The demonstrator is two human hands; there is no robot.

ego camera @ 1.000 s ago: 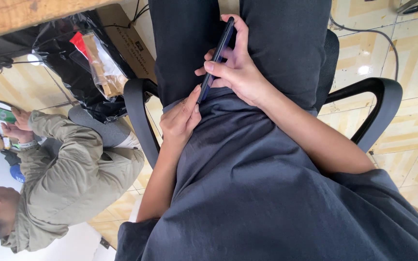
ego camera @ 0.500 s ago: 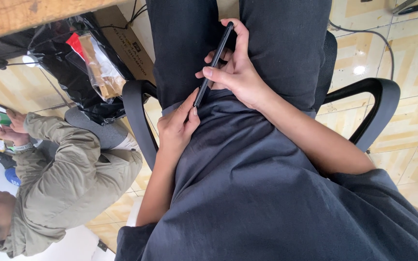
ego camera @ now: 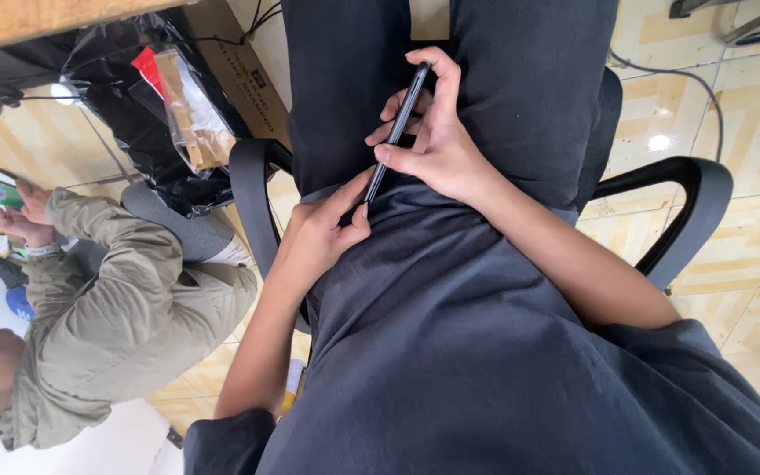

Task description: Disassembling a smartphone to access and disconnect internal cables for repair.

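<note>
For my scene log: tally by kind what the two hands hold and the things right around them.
Phone, held by left hand and right hand: 1
Chair armrests: 2
Black plastic bag: 1
Cardboard box: 1
Total: 5

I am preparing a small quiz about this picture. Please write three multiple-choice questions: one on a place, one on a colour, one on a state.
1. Where does the phone lie?
A. on a table
B. over the lap
C. on the floor

2. What colour is the neighbour's jacket?
A. olive
B. red
C. white

3. How is the phone held?
A. flat
B. edge-on
C. not held

Answers:
1 B, it sits above the dark trousers.
2 A, the sleeve is olive.
3 B, the right hand and left hand grip its thin edge.
</note>
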